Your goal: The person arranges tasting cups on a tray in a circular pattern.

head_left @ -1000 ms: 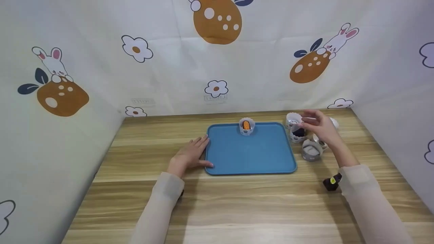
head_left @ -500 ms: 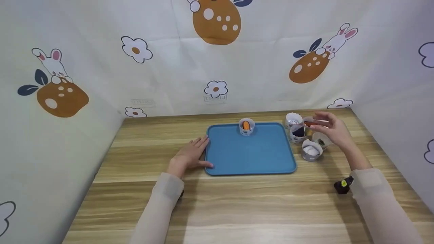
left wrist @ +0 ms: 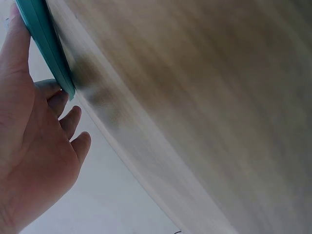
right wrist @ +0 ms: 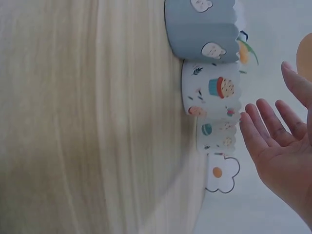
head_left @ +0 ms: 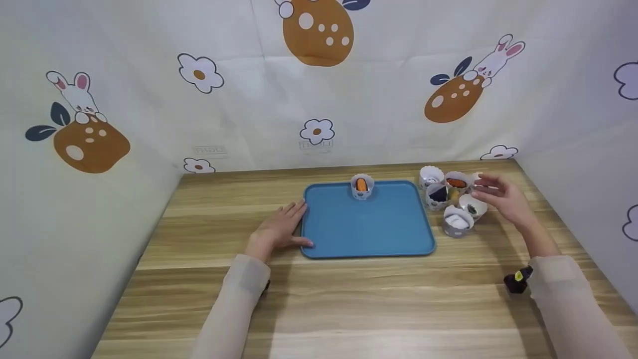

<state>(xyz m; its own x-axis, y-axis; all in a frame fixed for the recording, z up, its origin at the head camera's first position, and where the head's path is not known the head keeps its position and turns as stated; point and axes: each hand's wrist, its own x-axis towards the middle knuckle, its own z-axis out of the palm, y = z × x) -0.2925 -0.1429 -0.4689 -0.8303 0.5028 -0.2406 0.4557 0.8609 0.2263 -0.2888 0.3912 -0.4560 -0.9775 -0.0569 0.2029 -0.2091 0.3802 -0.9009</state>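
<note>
My left hand (head_left: 280,225) lies along the left edge of the blue tray (head_left: 366,224). Its thumb reaches over the near left corner, and in the left wrist view the fingers (left wrist: 58,102) touch the tray's side. My right hand (head_left: 511,204) hovers over the right end of a cluster of paper baking cups, fingers loosely bent and holding nothing. Its fingertips overlap a white cup (head_left: 477,177) at the back right. Nearest below it are a white cup with something green inside (head_left: 479,213) and a cup with a red piece (head_left: 456,183).
Left in the cluster stand a white cup (head_left: 431,184) and one with a dark piece (head_left: 437,193). A grey cup (head_left: 454,231) with white contents is in front. Another cup (head_left: 362,195) with an orange piece stands at the tray's far edge. Patterned curtain (head_left: 249,109) encloses the table.
My right hand has moved right across the cups, from over the dark-piece cup to the back right one, uncovering the red piece. The left hand and tray stay put.
</note>
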